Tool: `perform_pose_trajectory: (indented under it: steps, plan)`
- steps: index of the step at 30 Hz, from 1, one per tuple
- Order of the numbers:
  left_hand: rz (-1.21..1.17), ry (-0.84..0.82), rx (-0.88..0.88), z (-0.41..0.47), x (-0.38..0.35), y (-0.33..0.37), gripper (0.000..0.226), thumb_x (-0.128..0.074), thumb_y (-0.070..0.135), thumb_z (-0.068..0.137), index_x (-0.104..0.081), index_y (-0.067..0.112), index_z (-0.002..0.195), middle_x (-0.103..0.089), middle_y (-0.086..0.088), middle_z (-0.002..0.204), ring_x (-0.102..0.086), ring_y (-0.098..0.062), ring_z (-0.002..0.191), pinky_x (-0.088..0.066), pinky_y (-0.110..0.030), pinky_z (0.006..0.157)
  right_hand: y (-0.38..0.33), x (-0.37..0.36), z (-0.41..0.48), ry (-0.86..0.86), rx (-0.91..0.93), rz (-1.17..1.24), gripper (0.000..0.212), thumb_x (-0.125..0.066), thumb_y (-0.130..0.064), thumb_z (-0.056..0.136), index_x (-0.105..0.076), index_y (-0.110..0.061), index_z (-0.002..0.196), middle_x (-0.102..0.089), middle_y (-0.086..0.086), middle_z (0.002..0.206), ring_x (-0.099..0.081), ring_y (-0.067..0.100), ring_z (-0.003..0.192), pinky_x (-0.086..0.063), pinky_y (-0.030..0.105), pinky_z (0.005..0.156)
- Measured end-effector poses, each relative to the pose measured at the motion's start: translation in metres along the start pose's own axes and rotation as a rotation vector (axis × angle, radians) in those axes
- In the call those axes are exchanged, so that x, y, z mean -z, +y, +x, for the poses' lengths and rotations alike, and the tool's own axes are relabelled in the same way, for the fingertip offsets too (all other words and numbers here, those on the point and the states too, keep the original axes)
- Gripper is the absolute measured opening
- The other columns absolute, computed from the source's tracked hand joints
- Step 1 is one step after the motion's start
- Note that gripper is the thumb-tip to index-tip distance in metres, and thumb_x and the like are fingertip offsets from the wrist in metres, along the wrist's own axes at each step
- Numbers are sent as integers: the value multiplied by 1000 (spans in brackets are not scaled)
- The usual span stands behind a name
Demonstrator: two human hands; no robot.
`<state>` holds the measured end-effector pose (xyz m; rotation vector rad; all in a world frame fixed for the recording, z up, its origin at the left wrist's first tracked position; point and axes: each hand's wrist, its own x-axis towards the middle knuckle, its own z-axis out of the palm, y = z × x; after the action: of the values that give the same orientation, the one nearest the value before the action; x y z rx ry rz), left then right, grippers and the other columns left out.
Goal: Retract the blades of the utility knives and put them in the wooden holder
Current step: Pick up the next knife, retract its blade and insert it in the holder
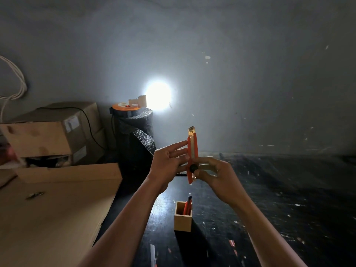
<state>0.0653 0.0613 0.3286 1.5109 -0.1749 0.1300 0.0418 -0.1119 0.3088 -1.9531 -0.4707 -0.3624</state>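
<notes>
Orange plastic makes up the knife (192, 155), held upright in mid-air between both hands, above the dark table (269, 199) and well above the wooden holder (183, 218). Only the head view is given. The knife looks light and stiff, a slim body with a metal channel down its face and a black knob (193, 168) low on it; the smooth sides may be slippery, so the flat faces near the knob seem the safest place to take it, away from the top end. Whether any blade shows at that yellowish tip, I cannot tell.

The right hand (215, 176) is closed around the lower body, thumb at the knob. The left hand (167, 160) is mostly spread, its fingers (178, 146) extended and just touching the knife's left edge, steadying rather than clamping.

The holder stands on the table between the forearms and already has another orange knife (187, 207) leaning inside.
</notes>
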Motion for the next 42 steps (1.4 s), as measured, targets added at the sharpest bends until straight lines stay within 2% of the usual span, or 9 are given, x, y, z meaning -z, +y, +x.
perform_pose_trajectory:
  steps: [4, 8, 13, 19, 25, 28, 31, 34, 42]
  plan:
    - [5, 0, -3, 0, -1, -1, 44, -68, -5, 93, -69, 13, 133, -80, -12, 117, -81, -26, 97, -64, -48, 89, 1, -1, 0, 7, -16, 9, 18, -74, -22, 88, -68, -38, 95, -68, -27, 97, -65, -18, 88, -43, -6, 70]
    - [4, 3, 12, 1, 0, -6, 44, -70, -3, 92, -70, 14, 132, -79, -13, 119, -79, -30, 104, -60, -56, 95, 4, -2, 1, -33, -17, -4, 21, -65, -14, 96, -72, -30, 107, -72, -15, 106, -68, -3, 95, -46, -2, 73]
    - [-22, -6, 23, 3, 4, -10, 46, -68, -7, 92, -69, 12, 133, -79, -14, 119, -79, -31, 103, -60, -56, 95, 5, -5, 1, -16, -47, 42, 17, -76, -19, 87, -68, -28, 100, -68, -25, 97, -64, -20, 86, -44, -5, 69]
    - [-4, -7, 19, 8, 6, -14, 45, -67, -7, 93, -70, 14, 133, -79, -13, 119, -78, -30, 105, -60, -56, 95, 9, -7, 5, -51, -37, 25, 19, -70, -14, 92, -73, -30, 104, -71, -23, 98, -67, -14, 90, -46, -2, 74]
    - [10, -9, 22, 12, 10, -26, 45, -65, -10, 93, -69, 9, 133, -80, -12, 117, -81, -25, 98, -66, -38, 82, 18, -10, 11, 25, -81, 84, 11, -67, -17, 95, -68, -24, 103, -71, -19, 96, -71, -6, 86, -53, 6, 65]
    - [-6, -47, 45, 9, 11, -36, 43, -65, -12, 91, -70, 8, 129, -84, -5, 103, -82, -20, 89, -65, -29, 70, 24, -10, 22, 97, -137, 98, 13, -67, -21, 95, -63, -25, 107, -68, -19, 98, -72, 2, 84, -56, 10, 61]
    - [-10, -67, 95, 7, 11, -49, 43, -61, -18, 91, -71, 7, 125, -84, 1, 89, -81, -14, 78, -63, -24, 64, 28, -9, 33, 83, -186, 173, 23, -70, -19, 93, -65, -21, 115, -74, -7, 101, -75, 12, 89, -63, 22, 69]
    - [-36, -77, 140, 11, 13, -64, 43, -62, -17, 91, -72, 7, 124, -84, -6, 98, -81, -21, 85, -64, -28, 68, 37, -12, 42, 59, -201, 190, 22, -72, -18, 91, -72, -12, 112, -78, 4, 99, -78, 19, 86, -65, 31, 72]
    - [-10, 64, 300, 32, 30, -136, 33, -62, -8, 92, -74, 11, 118, -81, -13, 109, -77, -29, 104, -63, -42, 92, 88, -37, 54, 17, -257, 228, 20, -76, -19, 89, -71, -9, 105, -77, 8, 92, -77, 18, 82, -65, 34, 71]
